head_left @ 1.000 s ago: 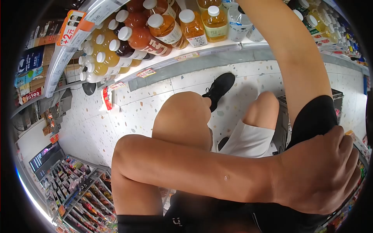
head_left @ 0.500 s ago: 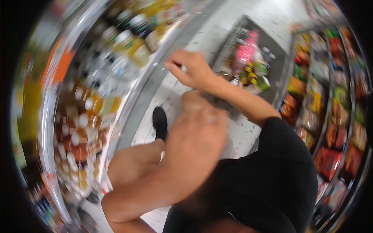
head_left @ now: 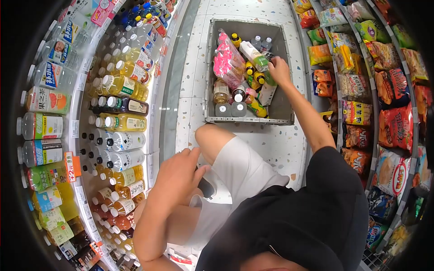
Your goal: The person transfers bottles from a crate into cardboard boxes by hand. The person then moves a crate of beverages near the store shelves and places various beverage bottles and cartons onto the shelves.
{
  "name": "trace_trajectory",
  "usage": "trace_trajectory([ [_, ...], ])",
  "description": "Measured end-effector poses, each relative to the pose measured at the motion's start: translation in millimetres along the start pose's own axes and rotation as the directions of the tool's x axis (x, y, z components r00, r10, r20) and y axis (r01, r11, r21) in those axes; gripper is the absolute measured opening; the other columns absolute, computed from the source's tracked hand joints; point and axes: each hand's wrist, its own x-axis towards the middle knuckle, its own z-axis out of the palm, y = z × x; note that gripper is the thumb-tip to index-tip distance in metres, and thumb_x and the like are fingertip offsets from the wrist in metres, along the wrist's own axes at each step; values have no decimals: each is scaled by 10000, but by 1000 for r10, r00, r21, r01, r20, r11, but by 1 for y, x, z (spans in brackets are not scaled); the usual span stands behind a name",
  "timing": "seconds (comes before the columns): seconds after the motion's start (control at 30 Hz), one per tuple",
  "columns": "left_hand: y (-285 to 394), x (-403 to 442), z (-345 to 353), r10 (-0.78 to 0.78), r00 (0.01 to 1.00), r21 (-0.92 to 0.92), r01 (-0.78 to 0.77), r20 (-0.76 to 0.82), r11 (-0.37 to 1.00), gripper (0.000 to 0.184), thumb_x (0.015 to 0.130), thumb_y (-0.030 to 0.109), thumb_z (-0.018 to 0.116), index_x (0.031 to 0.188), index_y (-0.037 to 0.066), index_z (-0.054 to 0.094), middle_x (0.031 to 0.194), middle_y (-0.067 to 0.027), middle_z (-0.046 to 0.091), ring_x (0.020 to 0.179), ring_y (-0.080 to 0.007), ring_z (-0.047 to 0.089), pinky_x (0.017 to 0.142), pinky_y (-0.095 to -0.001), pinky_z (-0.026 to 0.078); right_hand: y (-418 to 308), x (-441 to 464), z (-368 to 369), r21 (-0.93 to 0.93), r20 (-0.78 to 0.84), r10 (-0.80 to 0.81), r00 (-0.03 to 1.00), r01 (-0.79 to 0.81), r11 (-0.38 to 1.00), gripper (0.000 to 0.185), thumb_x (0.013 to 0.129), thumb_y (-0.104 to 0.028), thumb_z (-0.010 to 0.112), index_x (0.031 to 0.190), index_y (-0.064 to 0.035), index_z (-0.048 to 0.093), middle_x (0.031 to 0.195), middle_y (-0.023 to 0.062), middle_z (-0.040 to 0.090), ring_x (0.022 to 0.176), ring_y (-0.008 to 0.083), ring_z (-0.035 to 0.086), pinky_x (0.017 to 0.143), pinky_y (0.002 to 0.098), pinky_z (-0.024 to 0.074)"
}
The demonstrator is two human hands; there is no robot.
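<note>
My right hand (head_left: 279,72) reaches into a grey plastic crate (head_left: 289,108) on the floor. Its fingers are bent down among the drinks, beside a white and green carton (head_left: 254,55). What they grip, if anything, is hidden. Also in the crate lie a pink patterned package (head_left: 227,62), a yellow-capped bottle (head_left: 236,39), a brown drink bottle (head_left: 220,92) and several other bottles. Over my bent leg, my left hand (head_left: 177,174) is empty, its thumb apart from its fingers.
Shelves of bottled drinks (head_left: 129,118) rise close on the left. On the right stand racks of bagged snacks (head_left: 394,121). My knee (head_left: 214,137) is just in front of the crate, on speckled floor tiles (head_left: 185,104).
My right hand has moved from beside the drink shelf into the crate. My left hand has drawn back toward the left. The view has turned, bringing the crate upright and nearer the centre.
</note>
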Motion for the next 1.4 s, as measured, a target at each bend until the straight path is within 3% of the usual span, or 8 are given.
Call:
trace_trajectory([
  [0.33, -9, 22, -1, -39, 996, -87, 32, -81, 996, 433, 1034, 327, 729, 1318, 5, 671, 1095, -220, 763, 965, -401, 733, 855, -493, 559, 4, 52, 92, -525, 211, 87, 974, 38, 850, 723, 839, -393, 869, 1391, 4, 624, 1321, 281, 716, 1265, 455, 696, 1074, 494, 576],
  [0.5, -11, 30, -4, -12, 992, -100, -1, -122, 995, 438, 1026, 327, 738, 1306, -5, 679, 1021, -216, 766, 920, -397, 741, 828, -494, 562, 14, 82, 71, -92, 294, 416, 860, -408, 908, 655, 720, -495, 929, 1105, 17, 791, 1128, 220, 787, 1028, 333, 782, 875, 444, 613],
  [0.67, -8, 51, -9, -98, 974, -208, 55, -202, 977, 370, 1006, 282, 772, 1219, -15, 715, 913, -184, 750, 803, -294, 742, 744, -425, 566, -20, 43, 16, 606, 529, 561, 637, -746, 275, 480, 816, -411, 893, 1037, -6, 763, 909, 63, 727, 674, 185, 654, 573, 345, 514],
  [0.9, 3, 102, 10, -255, 874, -617, -64, -414, 784, 509, 1025, 329, 796, 1338, -38, 632, 1078, -131, 771, 908, -217, 747, 825, -363, 589, -155, -153, -106, 873, 189, 204, 961, -259, 414, 475, 966, -214, 837, 1290, 17, 579, 1124, 122, 698, 913, 152, 689, 789, 307, 603],
  [1.07, 28, 124, 27, -219, 972, -989, -60, -88, 134, 550, 996, 302, 817, 1378, -34, 609, 1215, -161, 764, 1052, -234, 774, 939, -375, 623, -189, -210, -137, 947, 262, -291, 920, -186, 263, 452, 898, -140, 878, 1260, -8, 641, 1272, 110, 676, 1137, 226, 682, 965, 356, 556],
  [1.13, 28, 115, 39, -211, 975, -998, 58, 65, -40, 451, 985, 310, 803, 1293, 6, 673, 1095, -137, 769, 958, -235, 786, 874, -375, 648, -173, -172, -138, 745, 17, -582, 813, 378, 549, 300, 864, -125, 859, 1113, -20, 731, 1175, 119, 713, 1121, 285, 695, 950, 385, 555],
  [1.3, 34, 86, 73, -309, 914, -953, 198, 264, -229, 511, 996, 380, 776, 1299, -11, 647, 1113, -157, 760, 978, -252, 786, 900, -389, 646, -50, -41, -46, 109, 46, -495, 868, 488, 866, 395, 975, -231, 779, 1309, -37, 698, 1347, 221, 689, 1265, 430, 637, 1109, 497, 506],
  [1.4, 48, 66, 80, -295, 914, -948, 214, 279, -235, 649, 891, 366, 887, 1358, 10, 609, 1090, -127, 708, 941, -218, 764, 885, -372, 619, 43, 13, 23, -174, 490, -340, 803, 472, 864, 861, 874, -376, 858, 1587, -66, 488, 1556, 310, 527, 1416, 517, 513, 1199, 549, 455],
])
